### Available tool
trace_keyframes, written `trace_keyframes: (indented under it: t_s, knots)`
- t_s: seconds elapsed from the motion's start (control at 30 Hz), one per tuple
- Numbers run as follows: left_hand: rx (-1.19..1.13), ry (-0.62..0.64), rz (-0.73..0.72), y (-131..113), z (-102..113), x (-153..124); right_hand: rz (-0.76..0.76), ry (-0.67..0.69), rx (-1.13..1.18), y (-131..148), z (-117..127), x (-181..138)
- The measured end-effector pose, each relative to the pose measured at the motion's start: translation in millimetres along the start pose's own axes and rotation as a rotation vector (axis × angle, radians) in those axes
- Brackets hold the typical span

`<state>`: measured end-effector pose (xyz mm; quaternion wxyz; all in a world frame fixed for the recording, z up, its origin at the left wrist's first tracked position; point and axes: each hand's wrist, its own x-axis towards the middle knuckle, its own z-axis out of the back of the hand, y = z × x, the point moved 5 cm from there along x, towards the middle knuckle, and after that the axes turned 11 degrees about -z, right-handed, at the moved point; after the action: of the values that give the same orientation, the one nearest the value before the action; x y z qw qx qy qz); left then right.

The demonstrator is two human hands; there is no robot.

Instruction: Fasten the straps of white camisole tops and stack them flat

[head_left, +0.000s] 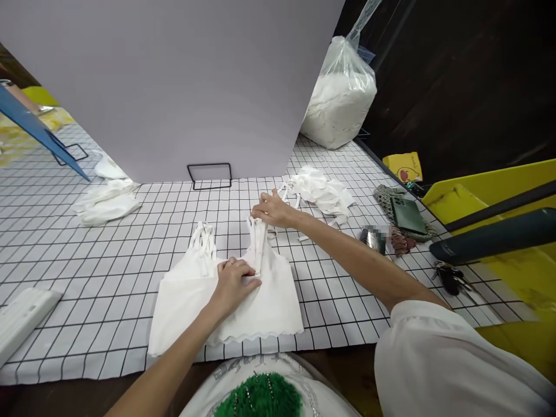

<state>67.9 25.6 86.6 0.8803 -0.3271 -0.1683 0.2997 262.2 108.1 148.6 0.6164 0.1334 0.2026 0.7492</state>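
Two hands on the white top (260, 313), flat before me: my left hand (234, 282) presses its middle, my right hand (274, 209) pinches the strap (259, 249) at one o'clock. Pulling hard could wrinkle it.

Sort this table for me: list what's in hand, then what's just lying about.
In hand: white top, pressed by the left hand; its strap, pinched by the right hand.
Lying about: heap of white garments, second heap at left, plastic bag, green phone, keys.
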Motion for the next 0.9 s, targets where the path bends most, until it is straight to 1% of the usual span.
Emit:
trace_keyframes:
  t_s: [0.03, 0.1, 0.17, 0.2, 0.23, 0.3, 0.37, 0.4, 0.43, 0.5, 0.57, 0.6, 0.63, 0.67, 0.73, 0.77, 0.8, 0.83, 0.9]
  knots:
    - [0.027, -0.028, -0.032, -1, 3, -2, -0.026, 0.001, 0.019, -6, -3, -2]
    - [0.099, -0.134, -0.146, -8, 16, -13, -0.081, -0.038, 0.078, -13, -9, -12]
    - [0.189, -0.239, -0.301, -21, 31, -33, -0.120, -0.145, 0.112, -6, -21, -34]
    - [0.237, -0.253, -0.373, -27, 36, -44, -0.124, -0.204, 0.104, 4, -30, -49]
    - [0.287, -0.229, -0.427, -32, 37, -55, -0.121, -0.252, 0.069, 18, -42, -66]
    - [0.384, -0.102, -0.474, -35, 32, -73, -0.025, -0.197, -0.050, 56, -77, -103]
    - [0.476, 0.002, -0.469, -26, 25, -87, 0.070, -0.108, -0.132, 88, -110, -139]
    - [0.518, 0.024, -0.448, -19, 24, -93, 0.092, -0.076, -0.168, 98, -122, -155]
    - [0.554, 0.021, -0.427, -10, 25, -99, 0.068, -0.056, -0.193, 100, -130, -168]
    - [0.613, -0.024, -0.359, 8, 34, -108, 0.012, -0.033, -0.212, 91, -132, -184]
    - [0.634, -0.093, -0.340, 21, 47, -115, -0.037, -0.017, -0.187, 66, -119, -189]
    - [0.616, -0.107, -0.339, 26, 52, -117, -0.076, -0.038, -0.162, 49, -107, -186]
    - [0.575, -0.122, -0.335, 28, 58, -117, -0.138, -0.091, -0.127, 29, -89, -180]
    - [0.527, -0.154, -0.319, 30, 63, -116, -0.226, -0.177, -0.090, 7, -67, -172]
    - [0.426, -0.236, -0.282, 28, 74, -111, -0.455, -0.438, -0.010, -41, -15, -156]
    - [0.387, -0.286, -0.267, 25, 79, -106, -0.557, -0.545, 0.002, -63, 9, -147]
    - [0.358, -0.333, -0.268, 21, 84, -101, -0.605, -0.607, -0.007, -80, 30, -137]
    - [0.340, -0.367, -0.287, 16, 87, -95, -0.631, -0.640, -0.012, -95, 48, -127]
    - [0.330, -0.409, -0.348, 7, 94, -84, -0.680, -0.667, 0.019, -120, 76, -108]
